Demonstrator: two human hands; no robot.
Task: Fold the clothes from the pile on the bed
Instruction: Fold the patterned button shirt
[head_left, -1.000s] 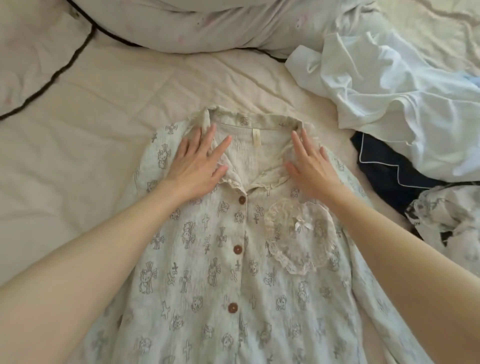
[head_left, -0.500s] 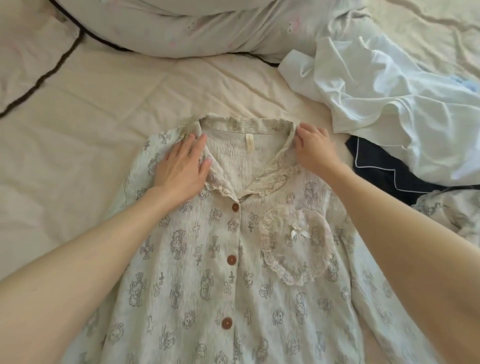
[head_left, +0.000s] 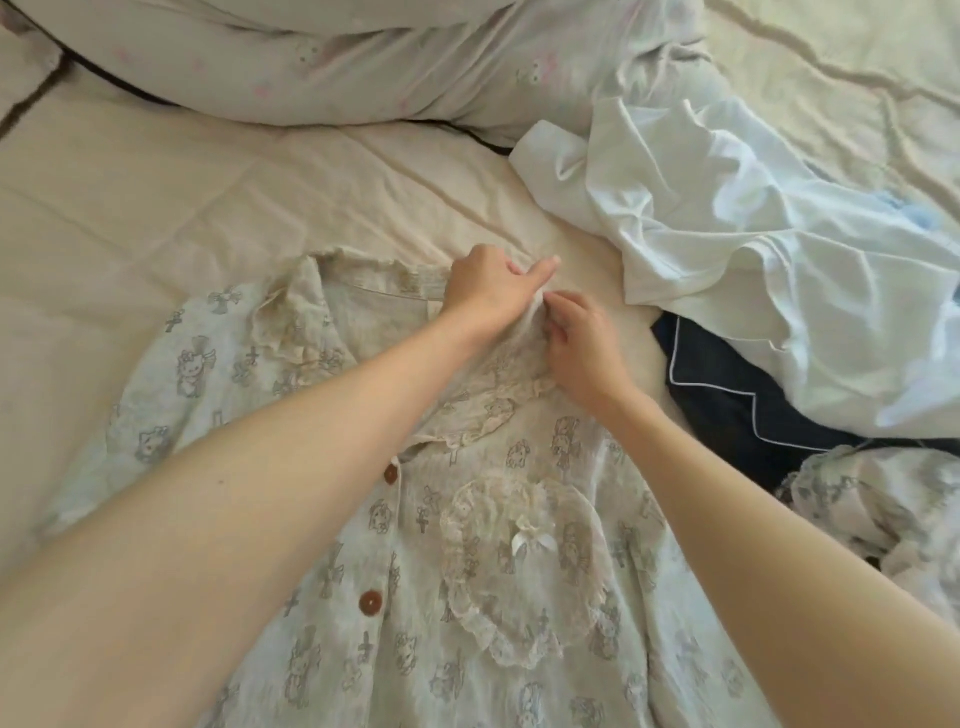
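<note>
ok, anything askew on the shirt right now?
Yes: the right side of the collar on the printed shirt is bunched up, unlike its flat left side. Left hand and right hand both pinch it there.

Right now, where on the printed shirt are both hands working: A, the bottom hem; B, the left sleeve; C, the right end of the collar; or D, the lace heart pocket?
C: the left hand and right hand meet and pinch the frilled collar at the right end of the printed shirt, above the lace heart pocket.
</note>
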